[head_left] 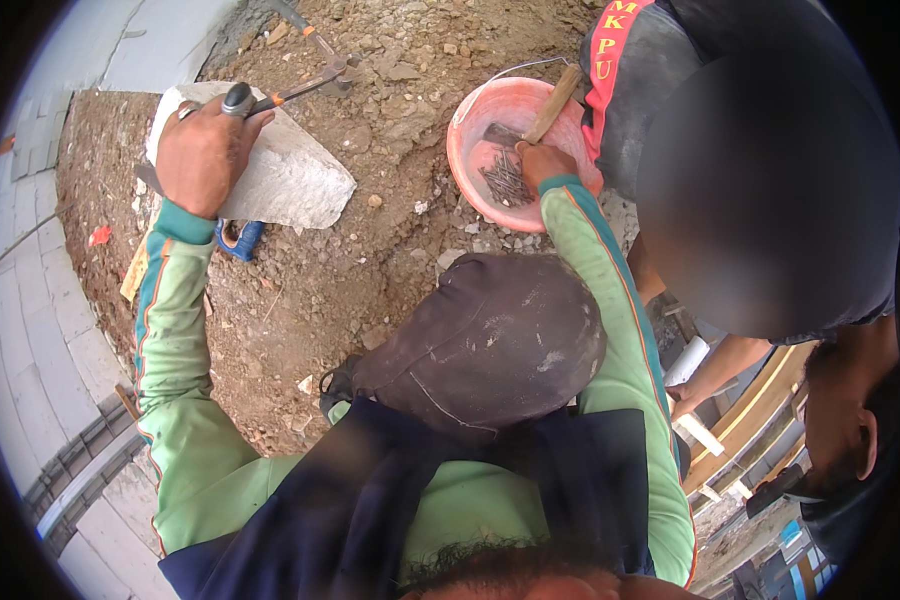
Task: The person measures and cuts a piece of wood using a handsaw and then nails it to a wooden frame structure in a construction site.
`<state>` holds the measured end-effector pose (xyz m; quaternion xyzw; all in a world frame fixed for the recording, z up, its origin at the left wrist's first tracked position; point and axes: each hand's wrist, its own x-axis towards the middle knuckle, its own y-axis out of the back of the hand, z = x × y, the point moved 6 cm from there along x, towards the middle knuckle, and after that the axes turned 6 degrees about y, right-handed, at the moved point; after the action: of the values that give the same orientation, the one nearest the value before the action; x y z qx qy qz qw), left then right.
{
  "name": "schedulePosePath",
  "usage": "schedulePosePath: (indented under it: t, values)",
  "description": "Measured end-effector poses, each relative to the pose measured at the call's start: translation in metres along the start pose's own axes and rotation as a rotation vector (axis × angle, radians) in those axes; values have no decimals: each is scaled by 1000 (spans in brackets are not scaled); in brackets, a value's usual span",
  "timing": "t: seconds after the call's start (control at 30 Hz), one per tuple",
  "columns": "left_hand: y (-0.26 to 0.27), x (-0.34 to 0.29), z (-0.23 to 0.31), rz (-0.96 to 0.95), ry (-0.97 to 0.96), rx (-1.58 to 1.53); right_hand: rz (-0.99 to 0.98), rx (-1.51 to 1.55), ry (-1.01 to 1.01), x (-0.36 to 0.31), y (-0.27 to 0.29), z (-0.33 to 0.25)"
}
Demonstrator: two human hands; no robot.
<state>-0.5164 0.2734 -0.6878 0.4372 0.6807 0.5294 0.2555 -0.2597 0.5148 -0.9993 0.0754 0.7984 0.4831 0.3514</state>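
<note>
My left hand (205,160) is closed over a pale stone-like block (295,180). A thick, dark, rounded handle end (238,99) sticks out of its grip, and a dark flat piece shows on the hand's other side. Beside it, a tool with black-and-orange handles (305,88), apparently pincers, reaches past the block. My right hand (545,163) is inside a pinkish-red bucket (467,185), fingers curled beside several nails (507,182); what they hold is hidden. A wooden-handled tool with a flat metal head (553,106) leans in the bucket, touching or nearly touching this hand.
A blue saw-like handle (240,241) lies under the block's near edge. Rough soil and stones (390,120) surround everything. Grey paving (30,330) runs along the left. A co-worker in dark clothes (770,190) bends close on the right; another person's head (850,430) is lower right, near wooden boards (740,430).
</note>
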Motion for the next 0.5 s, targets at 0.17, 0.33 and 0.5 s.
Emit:
schedulePosePath:
  t: [0.17,0.33,0.5]
  values:
    - [-33,11,31,-8,-43,204,-94,-62,-23,12,-7,5]
    - [-9,-8,32,99,118,280,111,3,31,27,-24,32]
    - [-34,-10,-3,110,199,203,28,-79,68,34,-16,18]
